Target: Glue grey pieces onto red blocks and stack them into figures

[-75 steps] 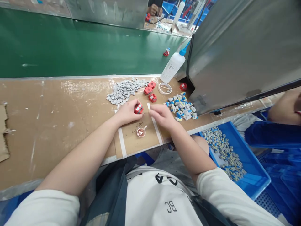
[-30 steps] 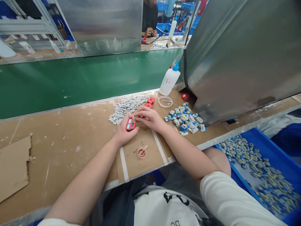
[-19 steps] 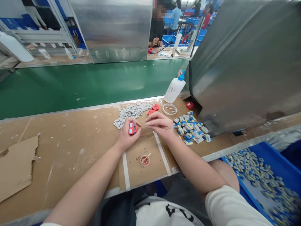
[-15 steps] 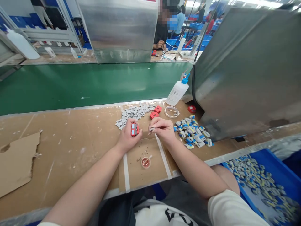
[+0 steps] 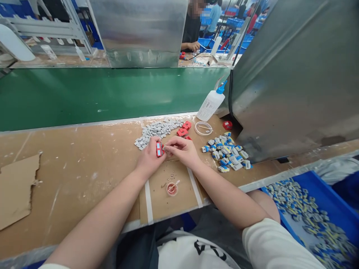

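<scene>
My left hand [image 5: 147, 158] is wrapped round a small red toy vehicle [image 5: 159, 149] with pale blue windows. The thumb and fingers of my right hand [image 5: 183, 151] are pinched together at the toy's right side. A small grey piece in that pinch is mostly hidden by the fingertips. Just beyond both hands lies a pile of flat grey pieces [image 5: 157, 131], with several red toy parts [image 5: 182, 132] at its right end. Nearer to me, a little clear cup [image 5: 172, 189] holds reddish liquid and a thin white stick.
Right of my hands are a heap of blue, yellow and grey toy parts [image 5: 230, 155], a white ring [image 5: 203, 128] and a tilted squeeze bottle [image 5: 210, 107]. A blue bin [image 5: 327, 186] stands lower right, cardboard [image 5: 18, 190] lies left. Metal panels [image 5: 297, 86] rise beyond; a co-worker sits opposite.
My right hand has moved left, bringing its pinched fingertips from a gap beside the toy to the toy's side. My left hand keeps its hold. The view has tilted slightly.
</scene>
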Demonstrator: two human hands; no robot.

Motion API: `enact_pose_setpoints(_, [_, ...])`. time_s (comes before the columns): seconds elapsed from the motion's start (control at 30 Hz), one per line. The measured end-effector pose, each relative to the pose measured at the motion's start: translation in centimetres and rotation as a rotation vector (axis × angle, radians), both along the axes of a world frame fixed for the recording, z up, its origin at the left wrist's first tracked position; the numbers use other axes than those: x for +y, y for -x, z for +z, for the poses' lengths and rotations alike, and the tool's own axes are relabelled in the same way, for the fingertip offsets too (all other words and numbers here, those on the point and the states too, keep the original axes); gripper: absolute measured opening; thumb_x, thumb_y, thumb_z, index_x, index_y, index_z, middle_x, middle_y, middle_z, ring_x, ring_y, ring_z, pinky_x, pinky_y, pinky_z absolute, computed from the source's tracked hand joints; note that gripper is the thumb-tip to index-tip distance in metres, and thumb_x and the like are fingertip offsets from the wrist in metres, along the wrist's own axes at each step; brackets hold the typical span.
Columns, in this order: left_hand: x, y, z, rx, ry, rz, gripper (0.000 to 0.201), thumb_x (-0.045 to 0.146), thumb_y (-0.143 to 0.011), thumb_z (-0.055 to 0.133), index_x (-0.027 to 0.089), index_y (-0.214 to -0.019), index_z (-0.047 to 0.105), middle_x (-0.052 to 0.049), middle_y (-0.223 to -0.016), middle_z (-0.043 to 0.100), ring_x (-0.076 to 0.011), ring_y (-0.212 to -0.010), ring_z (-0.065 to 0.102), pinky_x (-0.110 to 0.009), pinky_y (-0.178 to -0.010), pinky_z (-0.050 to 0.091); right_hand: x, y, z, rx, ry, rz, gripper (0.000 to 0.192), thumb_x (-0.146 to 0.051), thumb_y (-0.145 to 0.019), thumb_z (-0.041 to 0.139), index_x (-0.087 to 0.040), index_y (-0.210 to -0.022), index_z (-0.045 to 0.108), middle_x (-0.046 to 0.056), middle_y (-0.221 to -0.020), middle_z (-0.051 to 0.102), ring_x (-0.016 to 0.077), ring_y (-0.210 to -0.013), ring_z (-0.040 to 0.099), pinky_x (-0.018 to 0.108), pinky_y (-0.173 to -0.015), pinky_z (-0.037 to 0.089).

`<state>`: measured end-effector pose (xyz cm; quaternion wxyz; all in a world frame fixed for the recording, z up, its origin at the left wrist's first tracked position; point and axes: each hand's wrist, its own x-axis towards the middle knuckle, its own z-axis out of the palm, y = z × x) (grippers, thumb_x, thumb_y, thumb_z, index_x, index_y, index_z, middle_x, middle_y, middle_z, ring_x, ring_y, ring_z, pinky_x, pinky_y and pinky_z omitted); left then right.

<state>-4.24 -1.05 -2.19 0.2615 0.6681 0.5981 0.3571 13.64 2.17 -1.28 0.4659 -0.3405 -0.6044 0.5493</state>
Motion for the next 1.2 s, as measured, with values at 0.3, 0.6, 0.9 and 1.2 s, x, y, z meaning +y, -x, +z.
enact_pose_setpoints(0.3, [0.1, -0.1, 0.3, 0.071, 0.017, 0.004, 0.029, 0.033, -0.089, 0.064, 0.028, -0.109, 0.044, -0.001, -0.099, 0.064, -0.0216, -0.082, 0.062, -0.033, -0.073, 0.044, -0.3, 0.4, -0.7, -0.096, -0.079, -0.077, 0.020, -0.043, -0.088, 0.084, -0.023, -0.090, 0.079, 0.004, -0.095, 0.080, 0.0183, -0.085, 0.073, 0.030, -0.071, 0.061])
enact_pose_setpoints(0.6, [0.0, 0.0, 0.3, 0.067, -0.001, 0.025, 0.028, 0.036, -0.092, 0.065, 0.028, -0.108, 0.043, 0.000, -0.096, 0.062, -0.0202, -0.080, 0.061, -0.033, -0.074, 0.044, -0.7, 0.5, -0.6, -0.173, -0.329, -0.103, 0.009, -0.031, -0.096, 0.073, -0.025, -0.090, 0.076, 0.005, -0.100, 0.079, 0.0196, -0.092, 0.072, 0.036, -0.083, 0.062])
enact_pose_setpoints(0.9, [0.3, 0.9, -0.2, 0.183, -0.088, -0.062, 0.028, 0.032, -0.093, 0.062, 0.026, -0.114, 0.044, -0.005, -0.106, 0.064, -0.0232, -0.091, 0.065, -0.034, -0.081, 0.047, -0.5, 0.3, -0.6, -0.088, -0.147, -0.036, 0.012, -0.033, -0.091, 0.079, -0.022, -0.089, 0.077, 0.003, -0.092, 0.080, 0.0181, -0.083, 0.073, 0.034, -0.079, 0.061])
enact_pose_setpoints(1.2, [0.4, 1.7, -1.0, 0.290, -0.131, -0.113, 0.031, 0.028, -0.093, 0.062, 0.025, -0.118, 0.045, -0.008, -0.113, 0.065, -0.0253, -0.100, 0.068, -0.037, -0.087, 0.051, -0.3, 0.8, -1.4, -0.075, -0.023, 0.024, 0.012, -0.031, -0.088, 0.077, -0.020, -0.086, 0.073, 0.003, -0.087, 0.078, 0.0180, -0.080, 0.072, 0.033, -0.079, 0.058])
